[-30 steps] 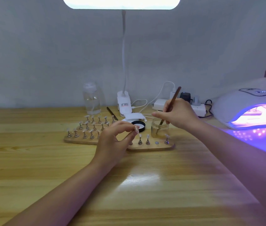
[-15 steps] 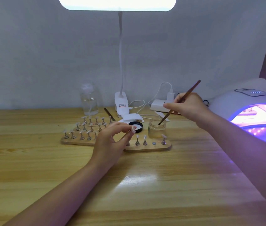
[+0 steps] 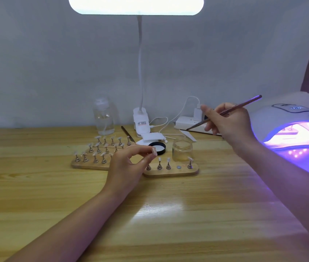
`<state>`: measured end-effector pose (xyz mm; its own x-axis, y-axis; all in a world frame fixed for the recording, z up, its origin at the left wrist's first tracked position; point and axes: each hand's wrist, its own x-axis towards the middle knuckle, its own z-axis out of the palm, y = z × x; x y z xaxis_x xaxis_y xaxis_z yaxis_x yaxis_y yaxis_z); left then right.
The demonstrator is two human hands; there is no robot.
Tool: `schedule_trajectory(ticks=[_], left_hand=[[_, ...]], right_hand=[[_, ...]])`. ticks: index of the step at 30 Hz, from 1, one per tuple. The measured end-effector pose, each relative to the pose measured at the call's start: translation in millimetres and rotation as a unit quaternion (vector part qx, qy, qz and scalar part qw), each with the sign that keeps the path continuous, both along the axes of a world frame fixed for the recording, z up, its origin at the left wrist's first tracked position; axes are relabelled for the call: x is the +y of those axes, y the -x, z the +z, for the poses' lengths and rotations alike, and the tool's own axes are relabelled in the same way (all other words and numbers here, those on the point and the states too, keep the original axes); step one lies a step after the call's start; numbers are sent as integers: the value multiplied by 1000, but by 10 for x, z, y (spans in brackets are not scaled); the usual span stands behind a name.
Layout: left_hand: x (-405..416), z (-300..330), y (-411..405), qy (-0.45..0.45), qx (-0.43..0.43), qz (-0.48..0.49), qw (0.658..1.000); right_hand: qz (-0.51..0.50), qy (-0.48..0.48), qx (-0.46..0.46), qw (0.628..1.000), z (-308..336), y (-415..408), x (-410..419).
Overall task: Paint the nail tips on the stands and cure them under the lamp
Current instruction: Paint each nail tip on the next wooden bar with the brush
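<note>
My left hand (image 3: 129, 165) pinches a small nail tip (image 3: 154, 151) between thumb and fingertips, just above the left end of the near wooden stand board (image 3: 170, 173). That board carries several metal stands with nail tips (image 3: 159, 163). My right hand (image 3: 227, 121) holds a brown brush (image 3: 225, 113) in the air, bristle end pointing down-left above the open glass jar (image 3: 182, 149). The white curing lamp (image 3: 289, 125) glows purple at the right. A second board (image 3: 91, 163) with several tipped stands lies further left.
A black jar lid (image 3: 158, 147) lies beside the jar. Behind stand a clear bottle (image 3: 103, 118), a clip-on desk lamp (image 3: 140, 121), a power strip (image 3: 189, 121) with cables, and a dark tool (image 3: 127, 133). The wooden table (image 3: 149, 214) spreads wide in front.
My right hand lifted the brush out of the jar and moved it up and to the right. My left hand kept its pinch on the nail tip, nearly still.
</note>
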<state>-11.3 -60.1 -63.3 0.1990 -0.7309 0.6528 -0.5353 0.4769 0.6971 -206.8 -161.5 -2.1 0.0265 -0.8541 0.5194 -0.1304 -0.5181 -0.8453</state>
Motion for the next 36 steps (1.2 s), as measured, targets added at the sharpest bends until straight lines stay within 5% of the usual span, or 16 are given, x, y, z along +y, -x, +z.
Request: schedule_trajectory(ticks=[6, 11, 25, 36], left_hand=[[3, -1, -1, 17, -22, 5, 1000], [0, -1, 10, 19, -17, -4, 1000], [-3, -10, -3, -13, -18, 1, 1000], [-3, -17, 1, -16, -1, 4, 1000]], right_hand=[[112, 96, -8, 989, -338, -286, 492], [142, 71, -12, 987, -451, -383, 659], [119, 150, 54, 980, -505, -415, 683], [134, 123, 61, 981, -515, -424, 679]])
